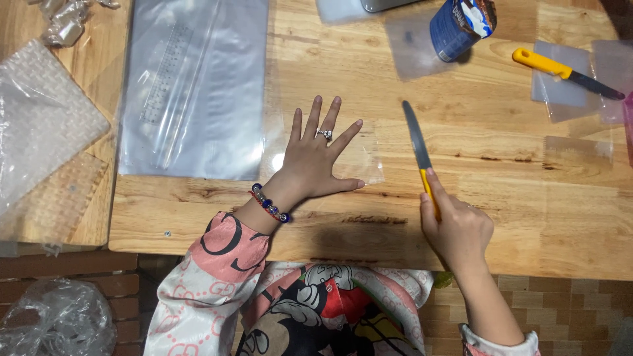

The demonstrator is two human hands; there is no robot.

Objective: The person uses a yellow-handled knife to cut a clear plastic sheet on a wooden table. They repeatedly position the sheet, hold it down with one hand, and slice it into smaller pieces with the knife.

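Left hand [315,163]: fingers spread flat, pressed on a clear plastic sheet [359,161] lying on the wooden worktop [501,217]. Right hand [458,231]: fingers clamped around the yellow handle of a knife [419,151], blade pointed away, just beside the sheet's right edge. Bare wood is left open to the right. A second knife [566,72], a blue cup [460,26] and a large plastic bag [198,86] are set well apart along the far edge.

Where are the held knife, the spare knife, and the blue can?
held knife [417,142], head view, mid blade
spare knife [542,63], head view, yellow handle
blue can [455,29], head view, side wall
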